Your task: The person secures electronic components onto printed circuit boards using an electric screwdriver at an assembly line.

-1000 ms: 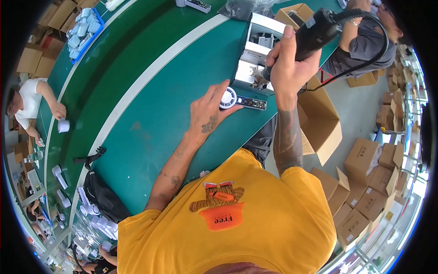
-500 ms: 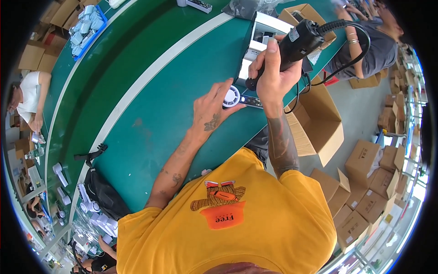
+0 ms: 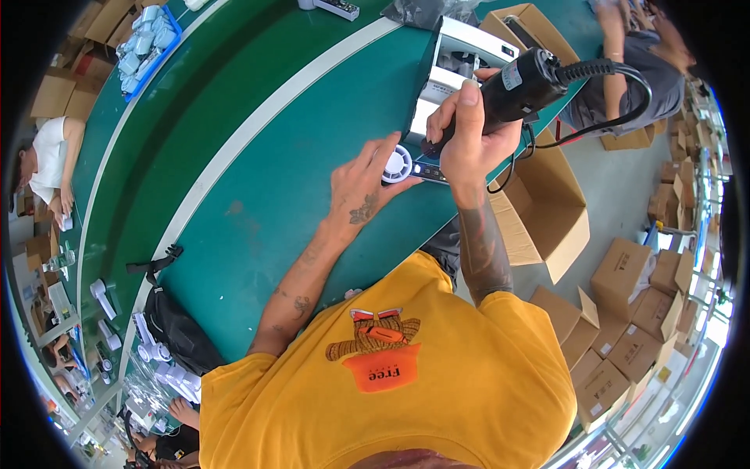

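We worked at a green desk [image 3: 258,207], its far edge curving along a pale strip [image 3: 258,109] with a darker green belt [image 3: 226,86] beyond. On the belt's far side stood a blue tray [image 3: 155,66] heaped with pale blue pieces, and a person in white [image 3: 48,152] sat further left. A black bag [image 3: 178,332] lay at the desk's left end. To our right, an open carton [image 3: 551,211] and stacked cartons [image 3: 633,313] filled the floor, and a person in grey [image 3: 655,86] was beyond.

The fan [image 3: 397,164] lay on the desk just short of a white box [image 3: 478,39], its handle pointing right. Our left hand [image 3: 361,184] held its round head, fingers [image 3: 383,149] closed around the far side and thumb along the near. Our right hand [image 3: 471,144] was wrapped about a black driver [image 3: 522,86], its tip close above the handle; whether they touched, we could not tell.
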